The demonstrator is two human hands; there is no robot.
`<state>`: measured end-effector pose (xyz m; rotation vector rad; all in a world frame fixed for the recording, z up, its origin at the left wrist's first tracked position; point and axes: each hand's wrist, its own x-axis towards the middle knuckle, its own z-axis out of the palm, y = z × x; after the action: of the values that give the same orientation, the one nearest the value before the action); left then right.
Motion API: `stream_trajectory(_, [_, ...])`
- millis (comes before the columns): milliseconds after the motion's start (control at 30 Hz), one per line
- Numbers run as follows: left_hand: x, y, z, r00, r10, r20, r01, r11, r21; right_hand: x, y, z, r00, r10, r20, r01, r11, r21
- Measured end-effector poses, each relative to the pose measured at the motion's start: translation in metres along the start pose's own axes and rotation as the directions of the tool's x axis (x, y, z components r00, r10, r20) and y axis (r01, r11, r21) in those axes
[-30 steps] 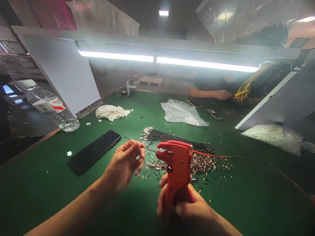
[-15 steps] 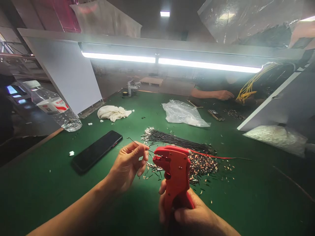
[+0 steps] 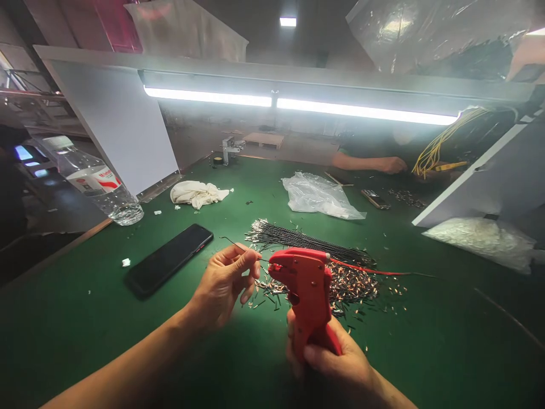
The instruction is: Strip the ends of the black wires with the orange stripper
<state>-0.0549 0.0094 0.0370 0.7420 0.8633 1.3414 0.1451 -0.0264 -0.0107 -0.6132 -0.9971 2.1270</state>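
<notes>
Between thumb and fingertips, my left hand (image 3: 225,281) pinches a thin black wire (image 3: 233,243). One end of the wire sticks up to the left; the other reaches the jaws of a red wire stripper (image 3: 304,284). How far it goes into the jaws is hard to see. My right hand (image 3: 336,352) is wrapped around the stripper's handles. Behind the tool lies a bundle of black wires (image 3: 306,238) with pale ends to the left. A heap of short black and copper offcuts (image 3: 353,287) spreads beside it, and a red strip (image 3: 374,270) runs across to the right.
A black phone (image 3: 170,260) lies left of my hand, near a water bottle (image 3: 100,182) and a white cloth (image 3: 198,195). A clear plastic bag (image 3: 321,196) sits farther back. Across the table, a co-worker's hand (image 3: 394,165) is near yellow wires (image 3: 438,142).
The wire stripper and my right hand have shifted slightly right. The stripper's jaws now look closer together at the wire end. My left hand keeps its pinch on the wire.
</notes>
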Motion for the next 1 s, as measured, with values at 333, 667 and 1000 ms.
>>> stream_trajectory(333, [0.0,0.001,0.0,0.998,-0.05,0.03,0.049,0.999,0.018,-0.008,-0.008,0.011,0.991,0.09,-0.099,-0.08,0.992,0.098])
stream_trajectory(667, [0.001,0.0,-0.001,0.991,-0.083,0.104,0.083,0.997,0.006,-0.007,0.002,0.007,0.969,0.057,-0.242,-0.042,0.997,0.065])
stream_trajectory(1000, [0.002,0.002,-0.011,0.933,0.356,0.057,-0.309,0.71,0.633,-0.009,-0.016,0.009,0.976,0.075,-0.206,-0.049,0.99,0.129])
